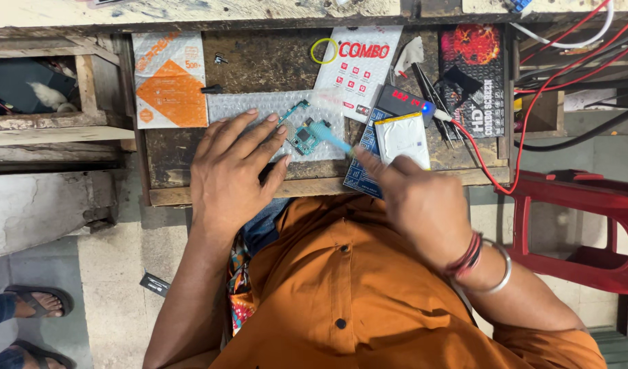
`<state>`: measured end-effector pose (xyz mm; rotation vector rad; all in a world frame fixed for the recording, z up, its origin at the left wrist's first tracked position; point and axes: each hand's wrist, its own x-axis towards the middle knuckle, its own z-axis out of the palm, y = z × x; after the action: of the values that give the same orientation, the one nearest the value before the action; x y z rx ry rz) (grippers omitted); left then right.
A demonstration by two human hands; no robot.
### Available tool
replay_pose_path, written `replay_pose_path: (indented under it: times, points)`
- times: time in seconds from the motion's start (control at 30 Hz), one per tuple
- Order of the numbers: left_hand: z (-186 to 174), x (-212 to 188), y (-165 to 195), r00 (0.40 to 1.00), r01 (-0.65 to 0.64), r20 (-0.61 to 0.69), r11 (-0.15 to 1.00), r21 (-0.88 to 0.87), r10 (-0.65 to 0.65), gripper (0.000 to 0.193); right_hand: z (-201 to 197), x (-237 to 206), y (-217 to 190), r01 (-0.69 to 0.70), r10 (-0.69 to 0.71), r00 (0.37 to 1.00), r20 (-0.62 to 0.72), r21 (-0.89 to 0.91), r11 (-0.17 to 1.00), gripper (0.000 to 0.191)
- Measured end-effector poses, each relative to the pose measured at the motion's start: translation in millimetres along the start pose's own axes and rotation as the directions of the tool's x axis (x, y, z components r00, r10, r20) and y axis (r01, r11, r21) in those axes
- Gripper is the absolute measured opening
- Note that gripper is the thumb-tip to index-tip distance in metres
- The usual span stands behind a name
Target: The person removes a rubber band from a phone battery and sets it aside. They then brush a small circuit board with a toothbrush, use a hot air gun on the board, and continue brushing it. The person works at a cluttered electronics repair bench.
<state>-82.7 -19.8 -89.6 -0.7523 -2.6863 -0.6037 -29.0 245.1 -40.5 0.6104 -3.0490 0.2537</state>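
The wooden surface (191, 171) is the largest thing here, a dark, worn top whose near edge runs just above the person's orange shirt (355, 294), with the left edge beside a pale wooden frame (88, 89) and the right edge close to a red plastic stool (573, 225). Red wires (532, 109) cross the right side down to the surface. Along the far edge lie an orange and white packet (170, 78), a white card with red squares (358, 68) and a dark packet with a red disc (474, 75); bare wood shows between the first two and along the near left edge. A sheet of bubble wrap (232, 106) lies mid-surface. The left hand (235, 171) rests flat on it, fingers spread wide and gripping nothing, the fingertips touching or just beside a small teal circuit board (305, 135), which sits on the wrap near the middle of the surface. The right hand (413, 198) is closed around the handle of a light blue brush (327, 135), whose head lies on the board. Just right of the brush is a white flat battery (403, 137) on a blue board (365, 174), touching a small dark meter (396, 102). Tweezers (430, 92) lie near it. A yellow rubber band (324, 50) sits at the far edge, partly on the card.
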Motion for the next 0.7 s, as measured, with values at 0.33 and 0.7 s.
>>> replay_pose_path:
  times: [0.33, 0.7]
  points:
    - [0.4, -1.8, -1.5, 1.000, 0.004, 0.004, 1.000, 0.001, -0.004, 0.032, 8.0, -7.2, 2.7, 0.033, -0.034, 0.999, 0.004, 0.043, 0.998, 0.058]
    - [2.6, -2.1, -2.4, 1.000, 0.010, 0.008, 1.000, -0.001, -0.010, 0.031, 9.8, -6.6, 1.6, 0.000, 0.000, 0.999, 0.047, -0.003, 1.000, 0.063]
